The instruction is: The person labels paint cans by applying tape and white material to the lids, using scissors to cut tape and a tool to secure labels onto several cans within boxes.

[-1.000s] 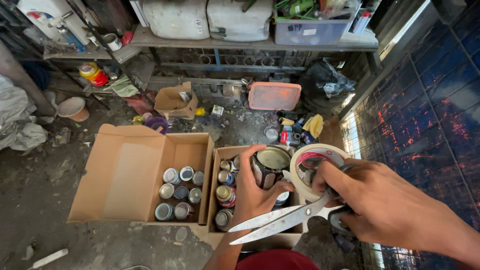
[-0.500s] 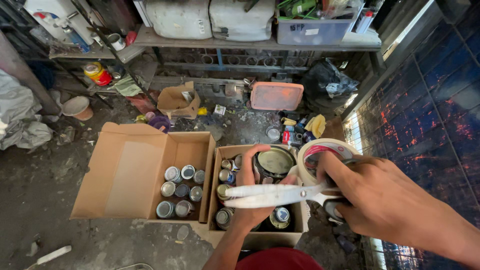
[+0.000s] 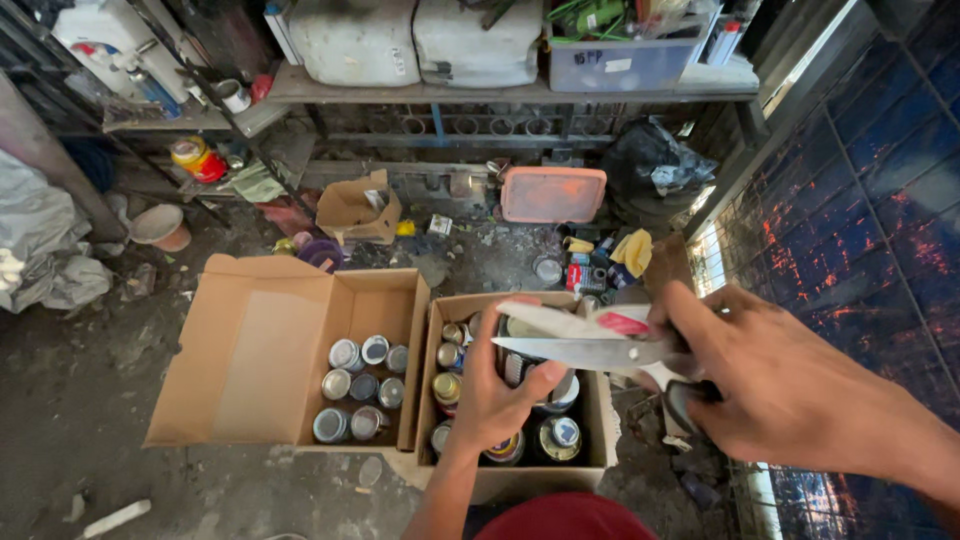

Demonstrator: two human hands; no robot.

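My right hand (image 3: 790, 385) grips open scissors (image 3: 590, 350); my left hand (image 3: 500, 385) closes on a can just below the blades, inside the cardboard box (image 3: 600, 420) of cans. Step: cutting at the can. Next move calls for steady blade alignment.

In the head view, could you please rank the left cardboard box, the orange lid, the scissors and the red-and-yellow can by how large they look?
1. Left cardboard box, clearly largest.
2. Scissors, which look bigger than the lid only because they are close to the camera, so this rank is unsure.
3. Orange lid.
4. Red-and-yellow can, smallest and farthest.
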